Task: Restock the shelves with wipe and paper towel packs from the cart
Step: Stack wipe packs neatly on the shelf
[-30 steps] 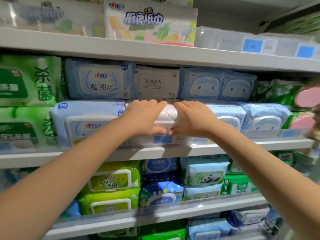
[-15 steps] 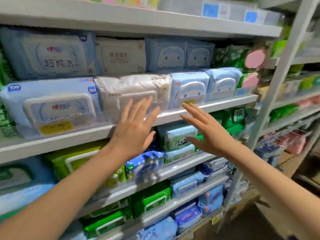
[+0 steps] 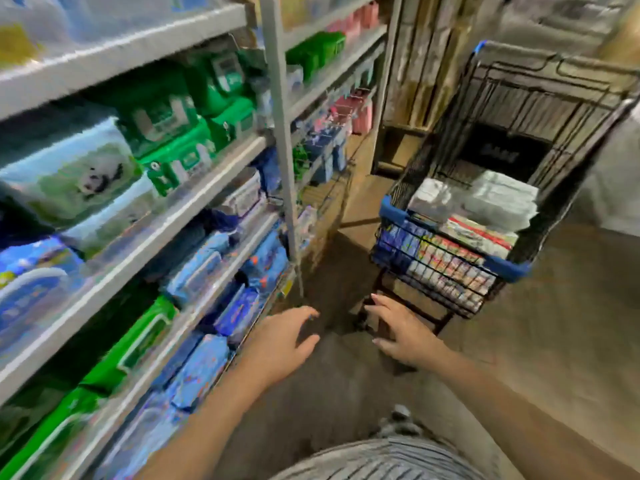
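Note:
A black wire shopping cart (image 3: 512, 268) with blue rim trim stands on the floor to the right. Inside it lie white wipe packs (image 3: 498, 200), a second white pack (image 3: 433, 197), and colourful packs (image 3: 450, 265) pressed against the front mesh. Shelves (image 3: 145, 216) on the left hold green, blue and panda-print wipe packs. My left hand (image 3: 280, 344) and my right hand (image 3: 401, 336) hover low over the floor, short of the cart, both empty with relaxed, spread fingers.
A grey upright post (image 3: 282, 133) divides the shelving bays. Pink and blue packs (image 3: 349, 112) fill the farther bay. A wooden panel wall (image 3: 426, 60) stands behind the cart. Brown floor (image 3: 554, 341) stretches right of my arms. The picture is motion-blurred.
Both hands have let go of the white pack on the shelf and dropped down. My view has swung right and downward, from the shelf to the cart.

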